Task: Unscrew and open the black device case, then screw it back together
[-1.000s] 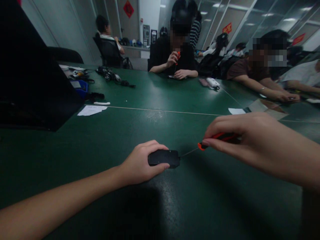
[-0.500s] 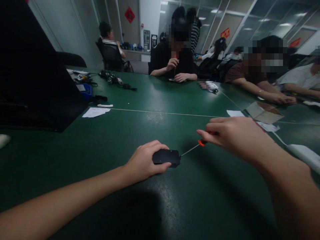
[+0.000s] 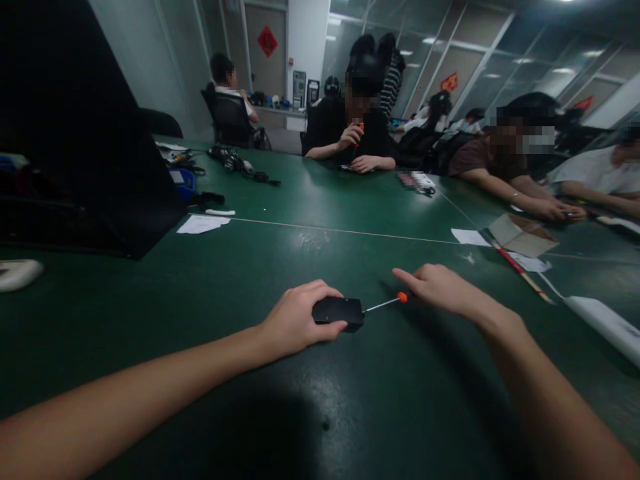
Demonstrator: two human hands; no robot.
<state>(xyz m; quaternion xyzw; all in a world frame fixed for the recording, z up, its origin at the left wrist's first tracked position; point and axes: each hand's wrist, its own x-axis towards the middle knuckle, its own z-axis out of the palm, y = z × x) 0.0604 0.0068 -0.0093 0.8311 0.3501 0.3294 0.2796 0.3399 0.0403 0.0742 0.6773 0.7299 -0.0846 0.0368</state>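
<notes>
On the green table [image 3: 150, 300], the left hand [image 3: 295, 320] is closed round a small black box [image 3: 338, 311], pinning it flat near the middle. A thin screwdriver [image 3: 385, 304] runs from the box's right edge to the right hand [image 3: 435, 288], whose fingers pinch the orange handle. The shaft lies low, nearly flat. I'd guess the tip could slip out and skid toward the left thumb if the box shifts under a loose hold.
</notes>
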